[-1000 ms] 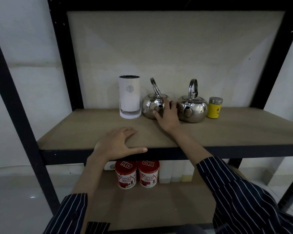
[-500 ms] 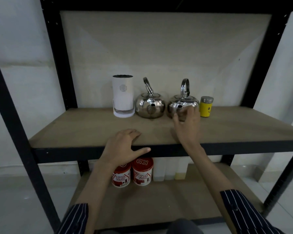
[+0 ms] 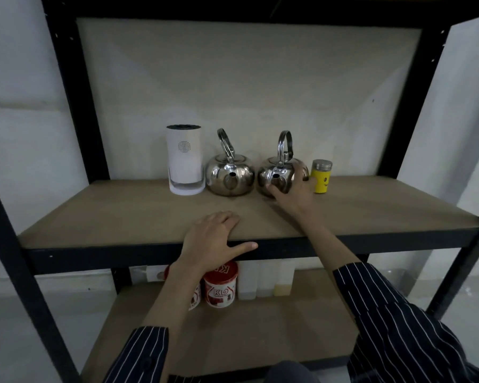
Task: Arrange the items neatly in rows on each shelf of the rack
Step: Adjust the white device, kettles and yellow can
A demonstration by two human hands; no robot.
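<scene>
Along the back of the wooden shelf (image 3: 122, 217) stand, left to right, a white cylindrical device (image 3: 185, 159), a steel kettle (image 3: 230, 174), a second steel kettle (image 3: 277, 172) and a small yellow shaker (image 3: 321, 176). My right hand (image 3: 293, 193) cups the front right of the second kettle, fingers wrapped on its body. My left hand (image 3: 213, 239) lies flat on the shelf's front edge, thumb along the black rail, holding nothing.
The black metal rack's posts (image 3: 72, 100) frame the shelf on both sides. On the lower shelf (image 3: 233, 341) stand two red-lidded tubs (image 3: 220, 284) and several pale bottles (image 3: 263, 280). A white wall is behind.
My right hand left the first kettle, moved right and now grips the second kettle's body. The second kettle's spout faces more to the front. My left hand stayed on the shelf edge.
</scene>
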